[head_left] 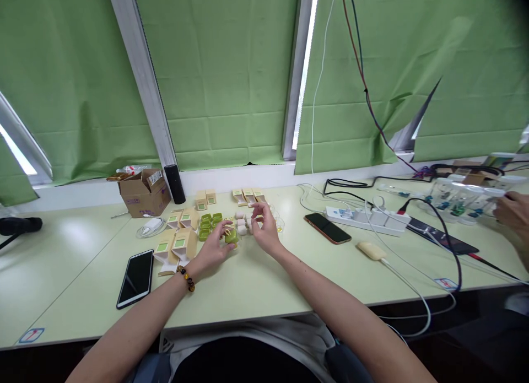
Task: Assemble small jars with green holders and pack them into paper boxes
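Just between the hands (212,247) (266,230), green container (232,237) within the left's grasp

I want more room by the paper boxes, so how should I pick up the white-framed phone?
The phone is likely best pinched midway along its left long edge, coming from the left: it lies flat with nothing against that edge, while a paper box crowds its right edge's far end.

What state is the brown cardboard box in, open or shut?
Open: the brown cardboard box has top flaps sticking up rather than folded flat. What is inside, I cannot tell.
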Available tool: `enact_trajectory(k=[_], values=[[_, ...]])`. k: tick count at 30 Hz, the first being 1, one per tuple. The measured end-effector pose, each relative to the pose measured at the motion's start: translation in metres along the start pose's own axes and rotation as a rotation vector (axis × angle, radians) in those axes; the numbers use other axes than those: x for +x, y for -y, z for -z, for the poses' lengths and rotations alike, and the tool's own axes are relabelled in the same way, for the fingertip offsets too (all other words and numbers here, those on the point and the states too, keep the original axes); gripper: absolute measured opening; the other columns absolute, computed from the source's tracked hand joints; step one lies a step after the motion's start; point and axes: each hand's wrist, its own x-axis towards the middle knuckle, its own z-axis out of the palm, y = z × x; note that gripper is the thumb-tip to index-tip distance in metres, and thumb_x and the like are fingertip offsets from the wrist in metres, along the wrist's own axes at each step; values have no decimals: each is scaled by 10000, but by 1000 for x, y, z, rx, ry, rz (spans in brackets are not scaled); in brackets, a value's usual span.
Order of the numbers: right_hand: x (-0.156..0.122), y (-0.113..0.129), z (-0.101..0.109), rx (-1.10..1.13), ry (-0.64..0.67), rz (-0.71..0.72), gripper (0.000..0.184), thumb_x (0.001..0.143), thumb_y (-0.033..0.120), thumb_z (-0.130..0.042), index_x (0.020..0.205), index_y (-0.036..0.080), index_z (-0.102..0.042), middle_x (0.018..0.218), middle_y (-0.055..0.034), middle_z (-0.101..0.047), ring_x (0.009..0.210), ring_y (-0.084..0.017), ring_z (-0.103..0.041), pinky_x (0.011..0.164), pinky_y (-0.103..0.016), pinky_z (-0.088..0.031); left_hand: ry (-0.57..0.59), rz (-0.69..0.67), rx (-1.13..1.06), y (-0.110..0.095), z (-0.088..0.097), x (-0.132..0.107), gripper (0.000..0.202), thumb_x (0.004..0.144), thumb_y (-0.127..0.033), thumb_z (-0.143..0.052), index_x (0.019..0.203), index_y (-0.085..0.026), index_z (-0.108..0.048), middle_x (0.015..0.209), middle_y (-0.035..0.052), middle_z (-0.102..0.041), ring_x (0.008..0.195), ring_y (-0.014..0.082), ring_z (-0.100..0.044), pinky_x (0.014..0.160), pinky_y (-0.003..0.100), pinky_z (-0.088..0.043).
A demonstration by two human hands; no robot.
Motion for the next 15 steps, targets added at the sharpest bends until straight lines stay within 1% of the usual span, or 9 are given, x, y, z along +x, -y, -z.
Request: enact_trajectory(k=[3,5,7,10,15], values=[[2,-5,0,-57,-36,-52,311,861,171,-589,1156,272,-591,934,-7,-568,855,-205,-576,738,-340,-503,70,-78,170,-7,-1,-6,637,834,-205,-807,1432,-272,-598,1316,128,-697,1197,318,-623,1047,491,-525],[0,-7,-2,-80,-13,-71,291,858,186,-591,1138,262,-597,894,1,-583,824,-202,-583,717,-334,-497,129,-56,304,-14,-2,-8,626,860,-222,-770,1453,-260,-575,1328,127,-687,1205,334,-592,1047,498,-507],[-1,-9,-4,-92,18,-76,293,854,195,-589,1141,252,-602,878,3,-600,812,-200,-596,706,-330,-496,195,5,406,-21,-3,-10,618,894,-245,-725,1482,-254,-534,1343,120,-671,1218,339,-564,1058,499,-484],[-3,-11,-5,-108,46,-73,295,858,206,-580,1150,247,-605,872,3,-613,803,-197,-610,695,-325,-494,254,60,469,-26,-3,-11,632,922,-265,-686,1518,-246,-478,1327,118,-661,1210,337,-543,1063,487,-459],[-3,-13,-5,-133,50,-68,297,854,212,-580,1147,246,-610,864,1,-628,797,-197,-621,693,-323,-497,269,68,479,-24,-4,-10,663,919,-275,-688,1536,-255,-449,1283,108,-673,1178,330,-540,1034,452,-445]])
